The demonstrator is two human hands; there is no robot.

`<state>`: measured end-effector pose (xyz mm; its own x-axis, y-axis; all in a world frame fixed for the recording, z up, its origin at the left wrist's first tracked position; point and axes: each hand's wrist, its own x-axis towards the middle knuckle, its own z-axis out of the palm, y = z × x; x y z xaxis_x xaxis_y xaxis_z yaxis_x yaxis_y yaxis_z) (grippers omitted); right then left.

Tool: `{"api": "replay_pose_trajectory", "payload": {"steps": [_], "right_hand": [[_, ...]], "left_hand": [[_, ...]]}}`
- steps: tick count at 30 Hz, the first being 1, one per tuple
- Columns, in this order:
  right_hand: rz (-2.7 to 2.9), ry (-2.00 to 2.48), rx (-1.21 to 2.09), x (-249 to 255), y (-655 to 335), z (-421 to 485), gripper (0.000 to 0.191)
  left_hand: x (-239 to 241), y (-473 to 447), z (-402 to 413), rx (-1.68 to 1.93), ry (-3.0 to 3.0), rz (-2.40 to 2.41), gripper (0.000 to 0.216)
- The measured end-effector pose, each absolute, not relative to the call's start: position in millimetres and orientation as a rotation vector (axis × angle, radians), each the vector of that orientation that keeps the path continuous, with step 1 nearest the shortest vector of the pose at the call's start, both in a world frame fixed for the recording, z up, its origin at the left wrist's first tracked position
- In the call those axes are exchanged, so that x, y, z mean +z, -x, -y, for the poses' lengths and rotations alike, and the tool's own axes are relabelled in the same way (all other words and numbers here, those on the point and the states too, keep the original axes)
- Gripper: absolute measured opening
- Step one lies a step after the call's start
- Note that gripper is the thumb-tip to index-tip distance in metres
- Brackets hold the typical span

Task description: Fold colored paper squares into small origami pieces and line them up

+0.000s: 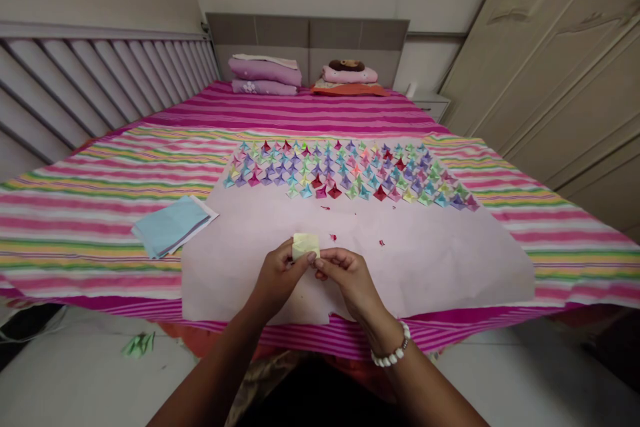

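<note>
- Striped bed (300, 112), pale sheet (450, 260) on it.
- Your left hand (278, 275) and right hand (351, 275) share one grip, pinching yellow paper (305, 244) over the sheet's near part.
- Uneven tugging could tear it.

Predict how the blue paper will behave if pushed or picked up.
The blue paper may slide off the white paper; their misaligned edges suggest they're loose. It looks thin, so probably light and fairly floppy. Lying flat, it seems unlikely to roll or tip.
</note>
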<state>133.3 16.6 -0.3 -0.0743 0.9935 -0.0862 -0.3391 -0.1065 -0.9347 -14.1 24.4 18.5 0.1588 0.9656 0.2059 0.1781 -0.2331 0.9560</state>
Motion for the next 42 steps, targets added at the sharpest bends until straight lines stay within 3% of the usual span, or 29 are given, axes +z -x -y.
{"api": "replay_pose_trajectory", "payload": {"steps": [15, 20, 21, 24, 26, 36, 42], "right_hand": [[0.998, 0.991, 1.468, 0, -131, -13, 0.015], [1.026, 0.983, 1.478, 0, -130, -13, 0.017], [1.036, 0.982, 1.473, 0, -130, -13, 0.018], [1.056, 0.978, 1.473, -1, -130, -13, 0.021], [1.058, 0.973, 1.490, -1, -131, -12, 0.022], [1.050, 0.972, 1.440, 3, -138, -17, 0.026], [1.003, 1.001, 1.362, 2, -139, -18, 0.023]], "left_hand": [[26, 12, -28, 1.268, -1.201, -1.215, 0.024], [27, 12, -29, 1.264, -1.144, -1.165, 0.077], [27, 12, -29, 1.250, -1.132, -1.162, 0.076], [26, 13, -30, 1.215, -1.134, -1.185, 0.038], [26, 14, -31, 1.204, -1.153, -1.209, 0.024], [34, 14, -30, 1.088, -1.330, -1.189, 0.025], [25, 6, -28, 1.138, -1.139, -1.131, 0.030]]}}
